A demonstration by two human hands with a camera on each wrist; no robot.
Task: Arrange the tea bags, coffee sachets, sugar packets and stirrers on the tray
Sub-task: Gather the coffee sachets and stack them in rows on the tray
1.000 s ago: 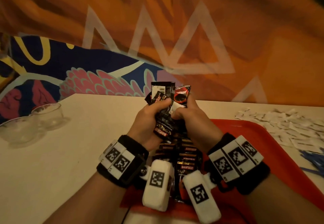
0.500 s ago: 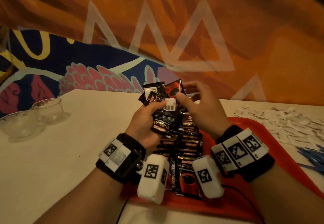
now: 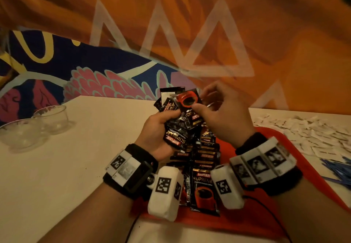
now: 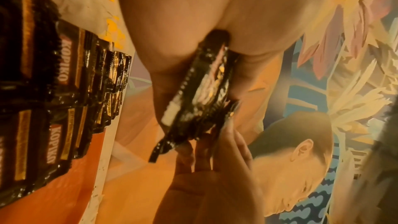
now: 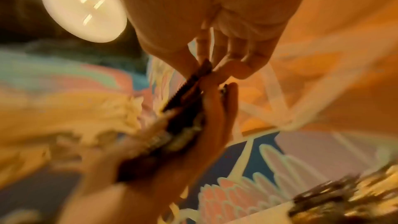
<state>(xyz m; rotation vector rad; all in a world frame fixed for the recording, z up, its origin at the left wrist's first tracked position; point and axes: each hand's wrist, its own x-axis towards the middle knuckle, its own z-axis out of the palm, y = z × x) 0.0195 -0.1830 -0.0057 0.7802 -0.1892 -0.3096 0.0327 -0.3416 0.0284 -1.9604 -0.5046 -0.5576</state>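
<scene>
Sachets fan upward out of your left hand (image 3: 157, 128), which grips the bundle of coffee sachets (image 3: 178, 117) by its lower half above the far end of the red tray (image 3: 296, 147). Your right hand (image 3: 224, 113) pinches the top sachet (image 3: 188, 101) at the bundle's upper end. Its long axis runs roughly up, away from you; the laid rows of sachets (image 3: 204, 168) lie directly below, lengthwise toward you, so the sachet probably needs drawing upward and then laying flat.
</scene>
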